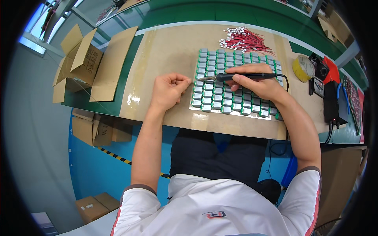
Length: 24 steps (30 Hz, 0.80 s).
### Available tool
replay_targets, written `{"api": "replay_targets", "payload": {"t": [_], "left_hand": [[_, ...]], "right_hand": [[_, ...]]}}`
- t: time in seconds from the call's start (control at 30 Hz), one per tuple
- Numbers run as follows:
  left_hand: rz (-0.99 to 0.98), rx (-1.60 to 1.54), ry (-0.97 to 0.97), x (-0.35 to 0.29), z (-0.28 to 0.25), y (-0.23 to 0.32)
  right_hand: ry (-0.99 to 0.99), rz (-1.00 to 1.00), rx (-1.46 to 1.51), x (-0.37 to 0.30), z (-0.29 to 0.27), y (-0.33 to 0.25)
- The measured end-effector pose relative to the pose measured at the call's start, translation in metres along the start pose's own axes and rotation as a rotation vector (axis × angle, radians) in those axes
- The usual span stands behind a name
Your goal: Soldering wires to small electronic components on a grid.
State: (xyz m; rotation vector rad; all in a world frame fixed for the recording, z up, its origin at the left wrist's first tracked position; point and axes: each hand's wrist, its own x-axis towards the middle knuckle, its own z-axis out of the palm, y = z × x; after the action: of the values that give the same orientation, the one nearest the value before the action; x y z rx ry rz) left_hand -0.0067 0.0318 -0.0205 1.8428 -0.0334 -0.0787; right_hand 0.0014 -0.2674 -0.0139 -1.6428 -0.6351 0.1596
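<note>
My right hand (263, 83) grips a soldering iron (225, 76) like a pen, its metal tip pointing left. The tip is over the left columns of a block of small grey-and-green components (217, 97), set out in rows on the bench. Whether it touches one cannot be made out. At the left edge of these rows, my left hand (168, 90) is closed in a pinch close to the iron's tip. Whatever lies between thumb and forefinger is too small to name.
Beyond the rows lies a pile of red wires with white connectors (246, 40). On the right are a yellow round container (303, 67), a black box (334, 104) and blue-handled pliers (342, 100). An open carton (80, 65) stands at left. The iron's cord (287, 88) runs beside my right forearm.
</note>
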Motion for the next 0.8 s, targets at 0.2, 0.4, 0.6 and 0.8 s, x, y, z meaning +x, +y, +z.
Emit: {"api": "replay_targets", "payload": {"t": [0.2, 0.4, 0.6, 0.8], "left_hand": [[0.001, 0.004, 0.013, -0.001, -0.001, 0.000], [0.070, -0.086, 0.113, -0.005, 0.002, 0.004], [0.096, -0.109, 0.157, -0.010, -0.003, -0.009], [0.080, -0.079, 0.093, -0.009, 0.001, -0.008]], "right_hand": [[-0.004, -0.004, 0.006, 0.002, 0.002, -0.003], [0.037, 0.033, 0.101, -0.002, 0.002, -0.004], [0.028, -0.016, 0.121, -0.001, 0.003, 0.000], [0.006, -0.003, 0.064, -0.002, 0.002, -0.001]]}}
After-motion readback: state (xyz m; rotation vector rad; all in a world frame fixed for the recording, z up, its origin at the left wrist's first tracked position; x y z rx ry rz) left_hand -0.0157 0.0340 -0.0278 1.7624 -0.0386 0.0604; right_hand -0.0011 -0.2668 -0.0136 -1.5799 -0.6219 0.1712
